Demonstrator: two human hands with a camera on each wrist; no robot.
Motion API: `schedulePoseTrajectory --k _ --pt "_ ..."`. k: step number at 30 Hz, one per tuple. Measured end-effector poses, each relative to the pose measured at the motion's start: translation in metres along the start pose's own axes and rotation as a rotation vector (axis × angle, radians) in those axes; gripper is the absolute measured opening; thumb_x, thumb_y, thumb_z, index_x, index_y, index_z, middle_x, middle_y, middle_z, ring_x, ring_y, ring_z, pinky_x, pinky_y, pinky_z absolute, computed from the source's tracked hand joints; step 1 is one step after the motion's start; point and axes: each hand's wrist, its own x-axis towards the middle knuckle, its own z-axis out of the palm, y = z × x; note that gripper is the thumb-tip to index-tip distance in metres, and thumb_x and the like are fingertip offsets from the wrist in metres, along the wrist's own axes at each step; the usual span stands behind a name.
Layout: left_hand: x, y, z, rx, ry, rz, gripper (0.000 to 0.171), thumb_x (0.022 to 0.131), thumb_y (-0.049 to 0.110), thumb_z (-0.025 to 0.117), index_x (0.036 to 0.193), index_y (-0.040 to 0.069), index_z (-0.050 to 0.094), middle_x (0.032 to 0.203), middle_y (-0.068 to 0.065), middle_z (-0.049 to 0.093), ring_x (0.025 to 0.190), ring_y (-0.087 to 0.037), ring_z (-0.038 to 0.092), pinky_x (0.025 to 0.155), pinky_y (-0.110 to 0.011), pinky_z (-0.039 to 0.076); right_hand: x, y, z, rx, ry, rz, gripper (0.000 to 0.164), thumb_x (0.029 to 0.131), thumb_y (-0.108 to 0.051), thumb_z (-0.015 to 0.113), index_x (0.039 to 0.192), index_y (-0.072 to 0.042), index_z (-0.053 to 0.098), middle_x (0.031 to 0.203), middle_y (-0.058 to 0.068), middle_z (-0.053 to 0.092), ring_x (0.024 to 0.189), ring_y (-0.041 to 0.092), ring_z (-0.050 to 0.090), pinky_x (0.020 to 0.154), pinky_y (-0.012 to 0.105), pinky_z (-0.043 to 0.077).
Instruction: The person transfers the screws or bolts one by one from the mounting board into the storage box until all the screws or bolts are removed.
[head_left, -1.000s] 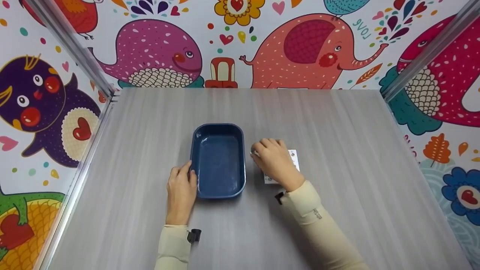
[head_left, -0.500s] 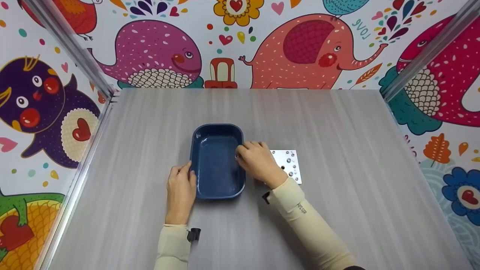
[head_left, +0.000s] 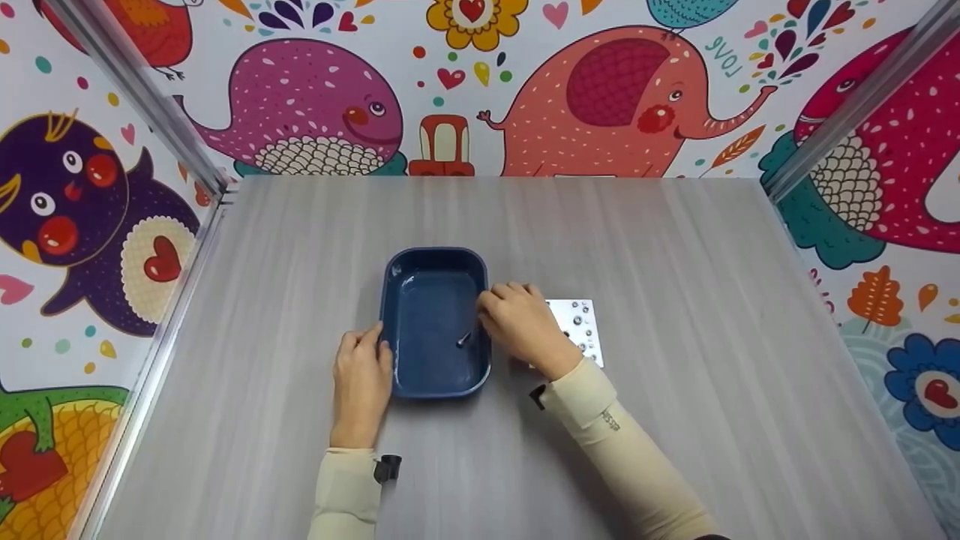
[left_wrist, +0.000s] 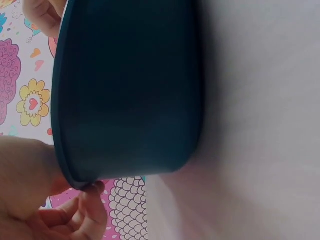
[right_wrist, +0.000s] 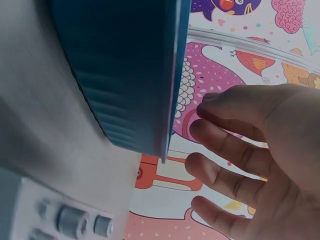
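Note:
A dark blue rectangular tray (head_left: 431,300) stands in the middle of the table in the head view. My left hand (head_left: 360,386) pinches its left rim, thumb and fingers on either side of the edge in the left wrist view. A small dark metal bolt (head_left: 463,340) lies inside the tray near the right wall. My right hand (right_wrist: 245,155) is at the right rim with its fingers loosely bent, nothing between them. Behind that wrist lies a white metal plate (head_left: 566,309) with several bolts and holes, partly hidden by the hand.
The grey wood-grain table (head_left: 690,300) extends around the tray and plate. Printed cartoon wall panels (head_left: 315,97) stand at the back and sides. Metal rails (head_left: 169,124) run along the corners.
My right hand has moved left from the plate to the tray's rim, then slightly back, and let go of the bolt, now in the tray. The left hand stays put.

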Motion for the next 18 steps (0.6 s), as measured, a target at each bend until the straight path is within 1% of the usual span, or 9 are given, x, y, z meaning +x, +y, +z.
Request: schedulePoseTrajectory --k 5,9,15,18 --pt "0.0 0.0 0.0 0.004 0.007 0.006 0.03 0.092 -0.003 0.067 0.121 -0.009 0.067 0.102 -0.025 0.061 0.094 -0.04 0.062 0.085 -0.05 0.051 -0.006 0.004 -0.009 0.022 0.038 0.012 0.006 0.09 -0.011 0.073 0.096 -0.01 0.071 0.091 0.004 0.067 0.088 0.027 0.062 0.078 0.048 0.048" --pt "0.0 0.0 0.001 0.01 -0.005 0.01 0.03 0.092 -0.003 0.067 0.121 -0.01 0.067 0.102 -0.025 0.061 0.094 -0.039 0.061 0.084 -0.049 0.052 -0.015 0.01 -0.017 0.018 0.059 0.023 0.008 0.09 -0.01 0.073 0.098 -0.01 0.071 0.092 0.004 0.067 0.089 0.027 0.062 0.081 0.048 0.048" --pt "0.0 0.0 0.0 0.004 -0.016 0.002 0.03 0.093 -0.004 0.066 0.123 -0.01 0.066 0.103 -0.025 0.061 0.096 -0.039 0.061 0.086 -0.048 0.052 -0.032 0.02 -0.037 0.006 0.068 0.049 0.01 0.09 -0.01 0.073 0.1 -0.01 0.07 0.092 0.003 0.067 0.09 0.028 0.06 0.082 0.048 0.046" --pt "0.0 0.0 -0.001 -0.001 -0.014 -0.004 0.03 0.093 -0.004 0.065 0.122 -0.01 0.066 0.103 -0.025 0.061 0.095 -0.039 0.061 0.086 -0.048 0.052 -0.042 0.025 -0.048 0.002 0.081 0.058 0.013 0.089 -0.008 0.075 0.1 -0.009 0.07 0.093 0.005 0.067 0.09 0.029 0.061 0.083 0.05 0.046"
